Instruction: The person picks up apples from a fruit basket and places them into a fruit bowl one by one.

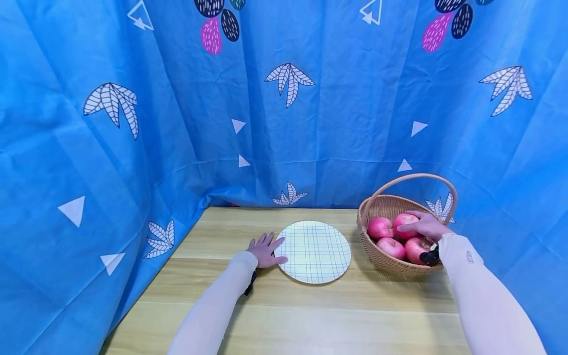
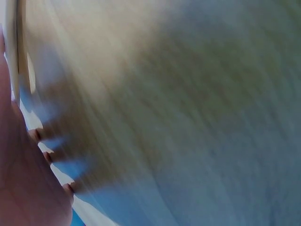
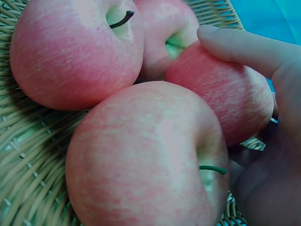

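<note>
Right hand (image 1: pixel 427 226): fingers curled round pink apple (image 1: pixel 402 220), 1 o'clock in cluster of four. Left hand (image 1: pixel 265 252): fingers spread, overlapping 9 o'clock rim of checked plate (image 1: pixel 315 252). Other apples (image 1: pixel 391 248): three, at 4, 7 and 10 o'clock of cluster. Wicker basket (image 1: pixel 372 254): holds all four, at plate's 3 o'clock, on wooden counter (image 1: pixel 319 325). Blue patterned cloth (image 1: pixel 350 113): 12 o'clock, behind counter.

A creased blue curtain (image 1: pixel 346 128) hung behind and on both sides of a pale wood-grain surface (image 1: pixel 333 315). White leaf sprays (image 1: pixel 290 81), pale triangles (image 1: pixel 73 211) and, near the top, pink and black teardrops (image 1: pixel 210 36) patterned its cloth.
</note>
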Demonstrator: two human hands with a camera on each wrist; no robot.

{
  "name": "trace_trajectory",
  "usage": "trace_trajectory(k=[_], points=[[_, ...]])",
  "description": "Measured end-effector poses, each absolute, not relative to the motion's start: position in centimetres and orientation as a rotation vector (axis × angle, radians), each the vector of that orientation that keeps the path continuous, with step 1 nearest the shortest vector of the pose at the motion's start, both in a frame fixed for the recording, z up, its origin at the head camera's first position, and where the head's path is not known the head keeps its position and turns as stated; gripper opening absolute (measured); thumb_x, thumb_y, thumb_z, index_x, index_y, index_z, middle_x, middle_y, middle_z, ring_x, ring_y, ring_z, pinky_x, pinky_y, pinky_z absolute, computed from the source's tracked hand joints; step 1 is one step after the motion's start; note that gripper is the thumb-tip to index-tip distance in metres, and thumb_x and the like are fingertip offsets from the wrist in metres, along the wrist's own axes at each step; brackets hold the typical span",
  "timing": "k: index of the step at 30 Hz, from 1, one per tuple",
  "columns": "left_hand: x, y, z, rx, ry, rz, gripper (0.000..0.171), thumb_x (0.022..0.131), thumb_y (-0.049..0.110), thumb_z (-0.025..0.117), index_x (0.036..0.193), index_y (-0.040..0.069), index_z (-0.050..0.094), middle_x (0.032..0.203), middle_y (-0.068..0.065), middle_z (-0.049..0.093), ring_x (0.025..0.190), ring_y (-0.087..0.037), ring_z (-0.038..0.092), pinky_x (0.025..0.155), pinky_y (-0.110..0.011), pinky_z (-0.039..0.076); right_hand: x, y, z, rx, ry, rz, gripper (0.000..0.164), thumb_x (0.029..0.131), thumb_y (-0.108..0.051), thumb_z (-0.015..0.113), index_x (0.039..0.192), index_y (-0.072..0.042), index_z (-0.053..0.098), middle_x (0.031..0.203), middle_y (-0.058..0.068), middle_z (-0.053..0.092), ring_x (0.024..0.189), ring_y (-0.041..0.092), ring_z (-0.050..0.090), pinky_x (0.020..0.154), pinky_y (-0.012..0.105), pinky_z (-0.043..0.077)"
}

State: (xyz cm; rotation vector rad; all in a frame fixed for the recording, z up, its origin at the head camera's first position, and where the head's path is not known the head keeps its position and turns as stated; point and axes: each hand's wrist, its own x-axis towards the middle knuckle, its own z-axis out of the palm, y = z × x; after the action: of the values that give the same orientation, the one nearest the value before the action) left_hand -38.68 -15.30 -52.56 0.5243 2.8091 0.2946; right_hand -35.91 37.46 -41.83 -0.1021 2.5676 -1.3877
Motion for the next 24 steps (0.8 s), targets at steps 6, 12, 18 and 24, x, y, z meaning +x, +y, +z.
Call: trace_trajectory(k=[6,12,18,24], points=[[-39.7,-15.5,-53.9,0.514,2.812,0.254,0.100,0.080,0.094,0.031,0.162,0.039,0.013,0.171,-0.007,0.002,0.157,-0.035,0.000,0.122,-0.065,0.000,-37.5,38.6,-42.9,-0.162,2.741,-1.218,0.078,0.092,-0.037,0.073,0.152,-0.002,0.038,0.126,0.021,0.065,0.102,0.021,0.065,0.085,0.030,0.053],[-40.4,-15.7,-54.8,0.519,2.822,0.222,0.100,0.080,0.094,0.030,0.162,0.041,0.011,0.171,-0.006,0.000,0.157,-0.035,-0.002,0.122,-0.063,0.000,-37.7,39.0,-42.8,-0.211,2.727,-1.246,0.078,0.091,-0.036,0.074,0.150,0.001,0.038,0.124,0.022,0.065,0.100,0.020,0.066,0.084,0.028,0.054],[-40.4,-15.7,-54.5,0.514,2.812,0.221,0.098,0.081,0.092,0.033,0.161,0.041,0.011,0.171,-0.006,0.001,0.157,-0.035,0.000,0.122,-0.064,0.002,-37.4,39.2,-42.0,-0.251,2.778,-1.178,0.081,0.091,-0.036,0.074,0.150,0.004,0.035,0.120,0.021,0.064,0.098,0.019,0.064,0.081,0.029,0.051],[-40.0,-15.6,-54.0,0.515,2.807,0.240,0.095,0.084,0.089,0.036,0.162,0.040,0.013,0.171,-0.007,0.001,0.157,-0.036,-0.001,0.122,-0.065,0.003,-37.3,39.5,-41.4,-0.211,2.780,-1.127,0.088,0.089,-0.042,0.075,0.154,0.000,0.033,0.125,0.026,0.062,0.108,0.031,0.061,0.086,0.033,0.050]])
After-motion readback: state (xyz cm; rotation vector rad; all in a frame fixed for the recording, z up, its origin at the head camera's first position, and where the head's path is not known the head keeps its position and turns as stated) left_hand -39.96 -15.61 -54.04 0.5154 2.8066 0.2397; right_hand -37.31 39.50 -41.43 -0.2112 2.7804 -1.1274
